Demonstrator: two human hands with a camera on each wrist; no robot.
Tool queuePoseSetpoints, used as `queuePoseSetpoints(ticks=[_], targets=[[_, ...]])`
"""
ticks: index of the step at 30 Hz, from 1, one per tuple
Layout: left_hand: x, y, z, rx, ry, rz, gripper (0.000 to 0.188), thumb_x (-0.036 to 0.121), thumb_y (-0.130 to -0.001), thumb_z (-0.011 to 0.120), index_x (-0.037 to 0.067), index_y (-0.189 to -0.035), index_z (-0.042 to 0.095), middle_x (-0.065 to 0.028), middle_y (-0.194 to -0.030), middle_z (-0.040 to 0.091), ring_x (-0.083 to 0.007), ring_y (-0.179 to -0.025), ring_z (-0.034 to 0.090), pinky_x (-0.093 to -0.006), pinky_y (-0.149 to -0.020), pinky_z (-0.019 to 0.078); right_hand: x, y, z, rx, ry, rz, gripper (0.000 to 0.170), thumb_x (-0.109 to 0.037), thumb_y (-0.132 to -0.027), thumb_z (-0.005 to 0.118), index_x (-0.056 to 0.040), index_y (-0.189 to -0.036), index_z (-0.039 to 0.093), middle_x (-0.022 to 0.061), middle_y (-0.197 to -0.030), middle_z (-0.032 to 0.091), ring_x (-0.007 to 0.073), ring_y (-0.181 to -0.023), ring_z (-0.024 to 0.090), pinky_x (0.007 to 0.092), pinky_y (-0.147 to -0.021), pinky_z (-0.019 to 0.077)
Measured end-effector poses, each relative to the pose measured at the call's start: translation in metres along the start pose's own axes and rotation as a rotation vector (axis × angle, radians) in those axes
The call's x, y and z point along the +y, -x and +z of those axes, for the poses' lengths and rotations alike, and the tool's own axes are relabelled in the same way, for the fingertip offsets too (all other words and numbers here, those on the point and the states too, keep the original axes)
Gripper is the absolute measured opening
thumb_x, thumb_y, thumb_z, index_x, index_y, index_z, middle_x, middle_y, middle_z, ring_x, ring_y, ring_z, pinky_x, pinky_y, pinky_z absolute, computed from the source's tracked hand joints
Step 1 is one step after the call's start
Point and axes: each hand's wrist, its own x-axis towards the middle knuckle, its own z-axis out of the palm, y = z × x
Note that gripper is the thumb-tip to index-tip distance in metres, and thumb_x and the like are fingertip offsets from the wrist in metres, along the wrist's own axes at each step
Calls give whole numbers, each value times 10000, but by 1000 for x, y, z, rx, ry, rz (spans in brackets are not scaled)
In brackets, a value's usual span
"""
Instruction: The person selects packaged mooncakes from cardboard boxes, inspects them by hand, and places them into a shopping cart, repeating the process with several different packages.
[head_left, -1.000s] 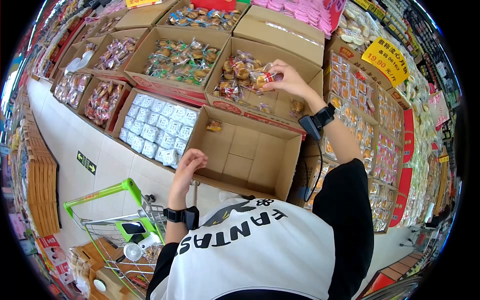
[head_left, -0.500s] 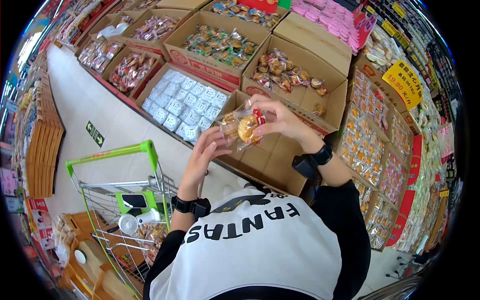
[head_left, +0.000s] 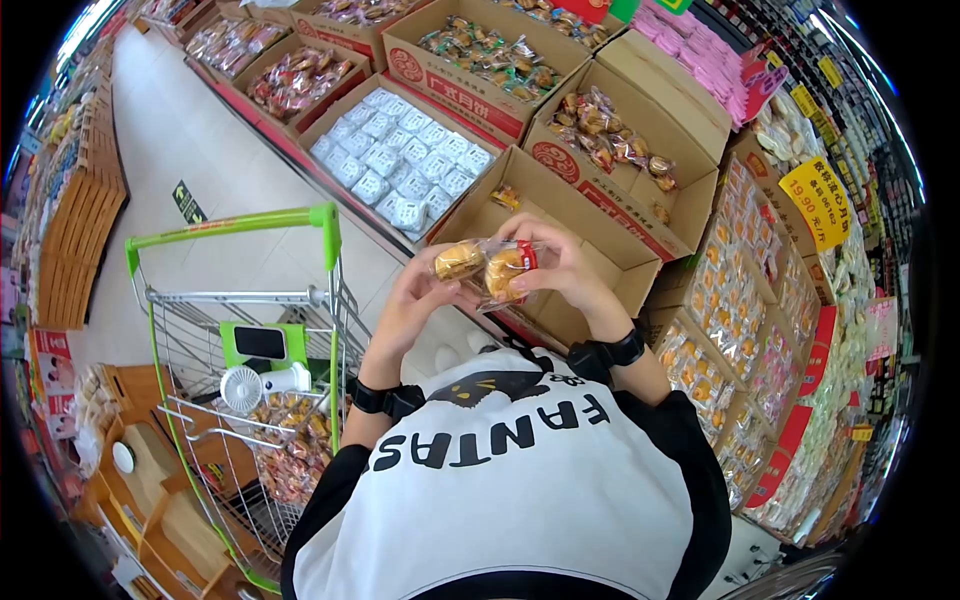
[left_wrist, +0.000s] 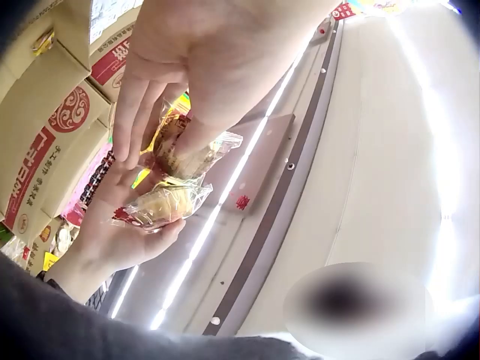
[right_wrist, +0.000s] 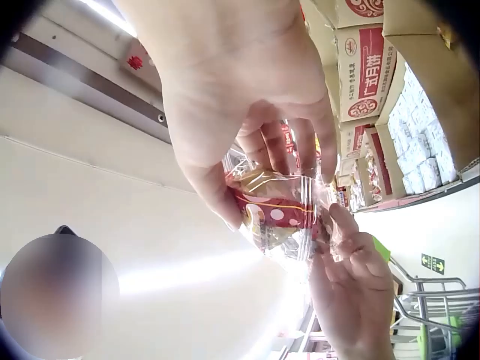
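Note:
Both hands meet in front of the chest, over the near edge of an open cardboard box [head_left: 555, 300]. My left hand [head_left: 408, 300] holds a clear-wrapped mooncake [head_left: 458, 261] between thumb and fingers. Against it sits a second wrapped mooncake [head_left: 501, 274] with a red label, which my right hand [head_left: 568, 278] grips. In the right wrist view the red label [right_wrist: 276, 212] lies across that packet under the curled fingers. The left wrist view shows the two packets side by side, the left hand's mooncake [left_wrist: 178, 154] uppermost.
A single small packet [head_left: 506, 197] lies in the near box. White wrapped packets [head_left: 410, 160] fill the box left of it, and a box of loose mooncakes [head_left: 610, 135] stands behind. A shopping cart [head_left: 235, 225] with packets inside is at left. Yellow price sign [head_left: 815, 203] at right.
The right hand has come from the back box toward the chest with mooncake packets. The left hand has moved up and now holds one beside it. The head view has shifted, bringing more of the cart into sight.

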Motion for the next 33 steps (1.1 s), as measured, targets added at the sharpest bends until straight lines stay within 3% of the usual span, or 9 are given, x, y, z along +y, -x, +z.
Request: queuePoseSetpoints(ticks=[7, 12, 14, 15, 17, 21, 26, 33], targets=[[11, 27, 1, 145, -171, 164, 357, -48, -753, 508, -20, -1103, 442, -134, -982, 554, -206, -813, 587, -309, -734, 485, 4, 1, 24, -15, -206, 14, 252, -72, -609, 678, -70, -681, 436, 82, -1006, 471, 191, -973, 457, 309, -863, 338], [15, 47, -9, 288, -301, 254, 316, -59, -758, 503, -22, -1071, 472, -119, -972, 558, -188, -852, 570, -293, -746, 469, 9, -2, 41, -27, -169, 15, 254, -79, -594, 674, -71, -675, 433, 100, -1023, 459, 199, -993, 444, 322, -865, 340], [19, 58, -17, 320, -601, 407, 347, -79, -729, 526, 29, -1059, 521, -113, -1021, 532, -192, -915, 542, -265, -756, 459, 8, -3, 47, -57, -156, 22, 256, -80, -592, 672, -72, -673, 430, 104, -1028, 455, 194, -994, 440, 319, -857, 349], [24, 63, -17, 336, -605, 408, 347, -79, -729, 526, 29, -1059, 521, -113, -1021, 532, -192, -915, 542, -265, -756, 459, 7, -2, 49, -66, -172, 39, 256, -80, -591, 668, -71, -671, 426, 103, -1028, 456, 190, -987, 443, 310, -846, 358], [39, 73, -12, 432, -1097, 623, 395, -85, -657, 563, 60, -1025, 559, -135, -980, 543, -231, -857, 564, -278, -716, 467, 9, -3, 54, -88, -195, 60, 256, -80, -589, 665, -71, -670, 422, 102, -1028, 456, 187, -981, 445, 302, -835, 367], [46, 89, -10, 518, -1289, 830, 408, -77, -590, 600, 59, -974, 593, -152, -955, 565, -250, -785, 582, -282, -662, 479, 18, -1, 64, -110, -300, 107, 253, -77, -586, 656, -71, -669, 417, 100, -1017, 460, 168, -952, 459, 286, -813, 385], [53, 107, -11, 591, -1445, 925, 396, -52, -574, 628, 68, -951, 608, -161, -932, 582, -250, -762, 585, -286, -634, 480, 19, -3, 74, -171, -298, 106, 269, -78, -581, 661, -73, -664, 406, 97, -994, 471, 153, -902, 485, 273, -778, 411], [55, 123, -10, 657, -1467, 925, 367, -65, -599, 604, 69, -940, 613, -162, -935, 582, -252, -760, 587, -275, -624, 475, 20, -6, 85, -276, -254, 142, 296, -80, -582, 675, -72, -659, 389, 96, -993, 474, 152, -858, 515, 274, -752, 429]])
